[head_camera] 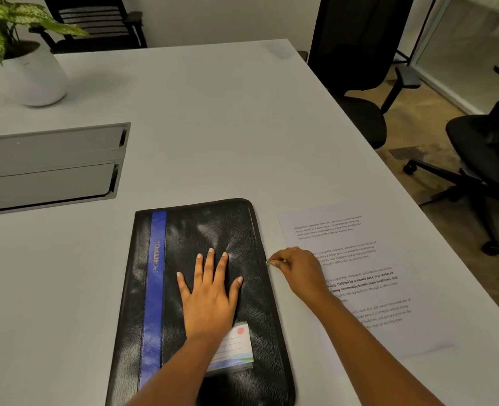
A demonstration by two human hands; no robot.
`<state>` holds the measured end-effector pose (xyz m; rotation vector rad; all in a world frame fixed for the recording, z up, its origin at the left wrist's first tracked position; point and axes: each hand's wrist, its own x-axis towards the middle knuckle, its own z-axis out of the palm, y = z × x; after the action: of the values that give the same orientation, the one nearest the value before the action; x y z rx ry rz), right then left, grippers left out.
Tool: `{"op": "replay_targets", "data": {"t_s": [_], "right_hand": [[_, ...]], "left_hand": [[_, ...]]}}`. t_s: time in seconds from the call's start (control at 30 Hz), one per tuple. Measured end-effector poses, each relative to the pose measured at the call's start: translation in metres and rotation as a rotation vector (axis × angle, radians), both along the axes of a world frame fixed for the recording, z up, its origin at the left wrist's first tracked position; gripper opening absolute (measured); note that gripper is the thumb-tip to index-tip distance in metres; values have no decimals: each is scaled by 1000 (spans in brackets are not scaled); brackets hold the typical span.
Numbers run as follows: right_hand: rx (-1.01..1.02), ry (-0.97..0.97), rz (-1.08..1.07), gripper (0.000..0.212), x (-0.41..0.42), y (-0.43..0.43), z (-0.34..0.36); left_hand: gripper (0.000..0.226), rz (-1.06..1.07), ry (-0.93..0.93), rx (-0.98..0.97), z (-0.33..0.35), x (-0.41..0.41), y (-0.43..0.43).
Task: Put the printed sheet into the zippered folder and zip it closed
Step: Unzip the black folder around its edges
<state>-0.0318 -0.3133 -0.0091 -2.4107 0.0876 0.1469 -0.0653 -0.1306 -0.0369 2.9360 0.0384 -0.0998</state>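
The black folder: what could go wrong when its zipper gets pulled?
1. The right hand pinches the zipper pull with its forearm over the printed sheet; a long tug might drag or crease the paper.
2. The sheet lies close to the table edge, so a nudge could slide it off.
3. Only the flat left hand steadies the folder; if it lifts, the folder may skid.

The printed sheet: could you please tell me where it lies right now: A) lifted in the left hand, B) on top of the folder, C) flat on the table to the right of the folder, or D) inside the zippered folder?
C: the printed sheet lies flat on the table, right of the zippered folder whose edge the right hand pinches.
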Motion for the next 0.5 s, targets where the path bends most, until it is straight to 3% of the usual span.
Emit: {"op": "replay_targets", "data": {"t_s": [0.3, 0.5], "right_hand": [[-116, -62, -155, 21, -19, 17, -13], [-87, -128, -236, 22, -26, 27, -17]], "left_hand": [[60, 31, -48, -63, -1, 0, 1], [59, 46, -59, -65, -3, 0, 1]]}}
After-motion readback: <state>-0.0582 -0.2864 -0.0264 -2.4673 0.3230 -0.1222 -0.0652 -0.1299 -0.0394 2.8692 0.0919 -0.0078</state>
